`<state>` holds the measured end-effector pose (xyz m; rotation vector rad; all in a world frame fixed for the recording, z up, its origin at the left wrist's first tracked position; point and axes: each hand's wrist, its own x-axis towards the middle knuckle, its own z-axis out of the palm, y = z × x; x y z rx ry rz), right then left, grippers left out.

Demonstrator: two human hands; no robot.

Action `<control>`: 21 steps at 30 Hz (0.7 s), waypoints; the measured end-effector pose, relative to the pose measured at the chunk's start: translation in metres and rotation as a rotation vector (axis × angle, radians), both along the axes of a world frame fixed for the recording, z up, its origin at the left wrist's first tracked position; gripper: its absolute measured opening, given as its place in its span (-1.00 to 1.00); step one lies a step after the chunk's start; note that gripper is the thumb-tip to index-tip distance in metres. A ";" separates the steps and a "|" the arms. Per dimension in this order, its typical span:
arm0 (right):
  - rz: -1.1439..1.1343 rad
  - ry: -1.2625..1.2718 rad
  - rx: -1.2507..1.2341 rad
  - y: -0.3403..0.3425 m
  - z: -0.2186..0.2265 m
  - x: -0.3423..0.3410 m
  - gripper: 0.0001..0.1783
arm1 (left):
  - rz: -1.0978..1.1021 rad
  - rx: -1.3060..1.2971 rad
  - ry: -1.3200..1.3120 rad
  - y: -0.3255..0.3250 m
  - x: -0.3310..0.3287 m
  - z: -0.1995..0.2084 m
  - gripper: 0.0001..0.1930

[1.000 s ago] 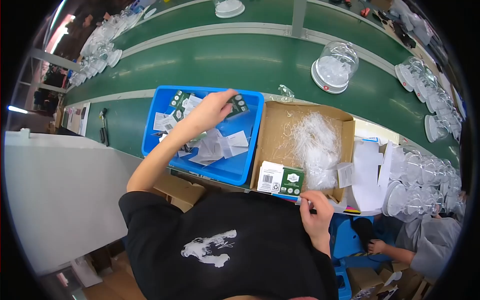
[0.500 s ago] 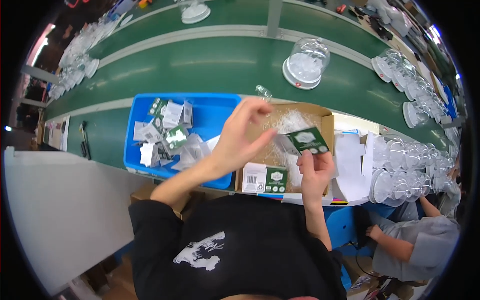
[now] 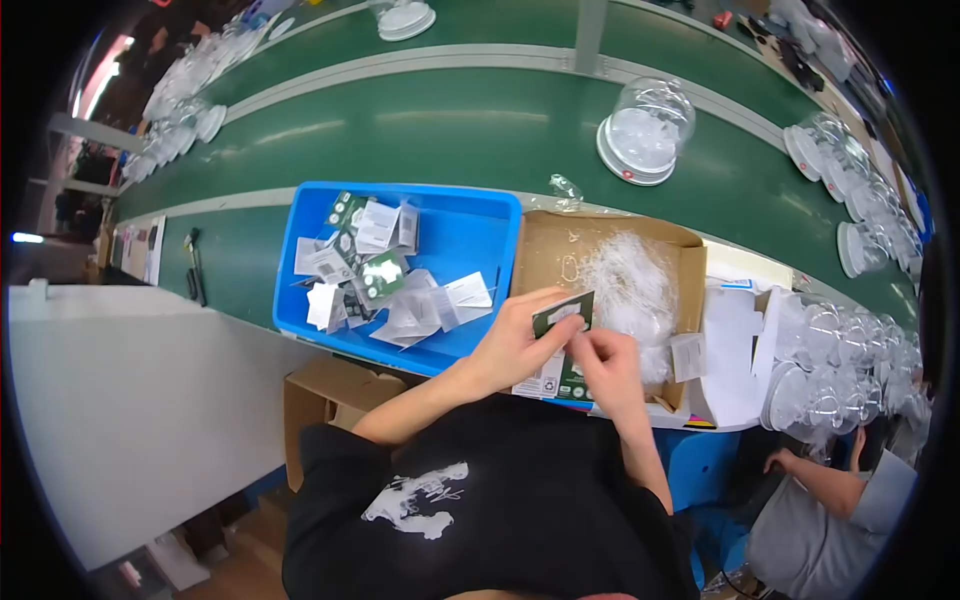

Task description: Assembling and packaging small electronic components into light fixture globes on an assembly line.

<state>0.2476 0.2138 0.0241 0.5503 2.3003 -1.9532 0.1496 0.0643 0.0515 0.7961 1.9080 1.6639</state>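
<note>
My left hand (image 3: 512,348) pinches a small green printed card (image 3: 566,312) between thumb and fingers, above the near left corner of a shallow cardboard box (image 3: 548,238). Close against the card's right edge is my right hand (image 3: 608,368), thumb and fingertips pressed together; what lies between them is too small to make out. Under the hands, a stack of white-and-green cards (image 3: 574,386) is partly covered. Thin, clear-white plastic loops (image 3: 630,285) lie heaped in the box.
Left of the box, a blue tray (image 3: 470,230) holds several folded cards (image 3: 383,275). Clear domes on white bases stand on the green bench, one dome (image 3: 648,130) beyond the box and several domes (image 3: 835,360) at right. A co-worker's arm (image 3: 820,480) shows at lower right.
The green card has moved left and nearer my body, from my right hand into my left. My left hand has closed on it, and my right hand now pinches beside it.
</note>
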 end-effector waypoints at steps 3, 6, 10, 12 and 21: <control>-0.275 0.240 0.298 0.018 0.011 -0.009 -0.88 | 0.021 -0.023 0.124 -0.003 -0.005 0.000 -0.77; -0.165 0.500 0.558 0.025 0.049 -0.005 -0.64 | -0.161 -0.143 0.277 0.005 0.001 -0.007 -0.49; 0.053 0.326 0.431 0.008 0.031 -0.008 -0.59 | -0.108 -0.228 0.195 0.010 0.009 -0.012 0.04; -0.005 0.275 0.350 0.007 0.018 -0.012 -0.69 | -0.029 -0.190 -0.044 0.004 0.010 -0.017 0.12; -0.144 0.322 -0.369 0.012 0.001 -0.009 -0.70 | -0.197 -0.311 0.068 0.016 0.002 -0.009 0.12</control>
